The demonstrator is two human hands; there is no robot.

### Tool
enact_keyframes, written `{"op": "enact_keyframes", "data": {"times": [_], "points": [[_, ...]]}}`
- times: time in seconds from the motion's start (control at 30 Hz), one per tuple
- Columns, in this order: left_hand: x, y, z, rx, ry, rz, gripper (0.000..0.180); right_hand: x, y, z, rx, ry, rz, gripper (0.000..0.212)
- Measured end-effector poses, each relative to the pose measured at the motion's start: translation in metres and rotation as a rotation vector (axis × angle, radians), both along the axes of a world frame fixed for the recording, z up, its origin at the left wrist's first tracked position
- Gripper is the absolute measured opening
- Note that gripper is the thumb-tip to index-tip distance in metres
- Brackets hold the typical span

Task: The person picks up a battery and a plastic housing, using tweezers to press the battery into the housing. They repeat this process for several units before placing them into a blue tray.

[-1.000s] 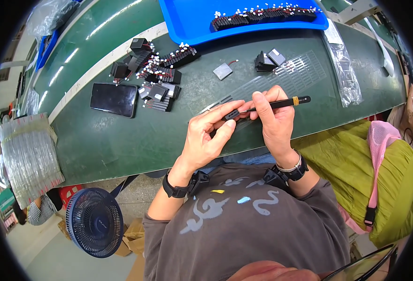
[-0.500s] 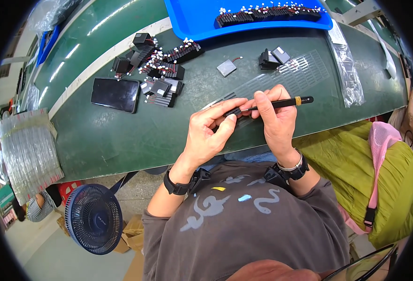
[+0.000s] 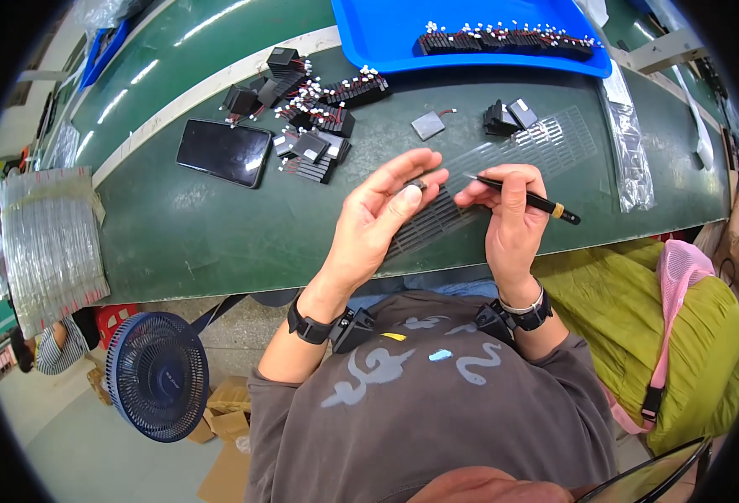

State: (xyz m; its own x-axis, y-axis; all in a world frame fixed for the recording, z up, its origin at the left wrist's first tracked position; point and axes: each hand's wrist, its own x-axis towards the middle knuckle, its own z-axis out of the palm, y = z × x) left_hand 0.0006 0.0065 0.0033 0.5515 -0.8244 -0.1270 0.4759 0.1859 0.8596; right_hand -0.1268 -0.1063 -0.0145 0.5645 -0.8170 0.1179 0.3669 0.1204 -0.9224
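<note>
My left hand [image 3: 378,210] pinches a small dark piece [image 3: 418,184] between thumb and fingers, which mostly hide it. In my right hand [image 3: 513,222] is a pair of slim black tweezers [image 3: 545,204] with a yellow band near the rear end. Their fine tip points left toward my left hand, apart from the dark piece. Both hands are above a clear slotted plastic sheet [image 3: 436,220] on the green table [image 3: 193,243]. Beyond them a flat grey battery cell [image 3: 428,126] with a short wire lies alone.
Several black and grey cells with white connectors [image 3: 315,121] are piled left of centre, near a black phone [image 3: 223,152]. A small stack of cells [image 3: 503,117] sits at the right. A blue tray [image 3: 378,50] holds a row of cells. Plastic-wrapped strips [image 3: 629,151] lie farther right.
My hands have moved apart. The tweezers' tip has left the dark piece and the tool now slants down to the right. The whole view has shifted slightly.
</note>
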Motion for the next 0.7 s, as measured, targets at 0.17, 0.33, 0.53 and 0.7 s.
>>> {"op": "enact_keyframes", "data": {"times": [0.17, 0.33, 0.53, 0.7], "points": [[-0.001, 0.012, 0.000, -0.031, 0.078, -0.061, 0.036, 0.001, 0.002, 0.010, 0.005, 0.001, 0.063, 0.017], [0.005, 0.017, -0.001, 0.042, 0.117, -0.046, 0.031, 0.009, 0.008, 0.018, -0.475, 0.203, 0.032, 0.010], [-0.003, 0.016, -0.005, 0.038, -0.002, 0.110, 0.025, 0.014, 0.016, 0.008, -0.554, 0.308, 0.144, 0.017], [-0.002, 0.015, -0.003, 0.001, 0.088, 0.087, 0.023, 0.010, 0.006, 0.020, -0.488, 0.245, 0.094, 0.017]]}}
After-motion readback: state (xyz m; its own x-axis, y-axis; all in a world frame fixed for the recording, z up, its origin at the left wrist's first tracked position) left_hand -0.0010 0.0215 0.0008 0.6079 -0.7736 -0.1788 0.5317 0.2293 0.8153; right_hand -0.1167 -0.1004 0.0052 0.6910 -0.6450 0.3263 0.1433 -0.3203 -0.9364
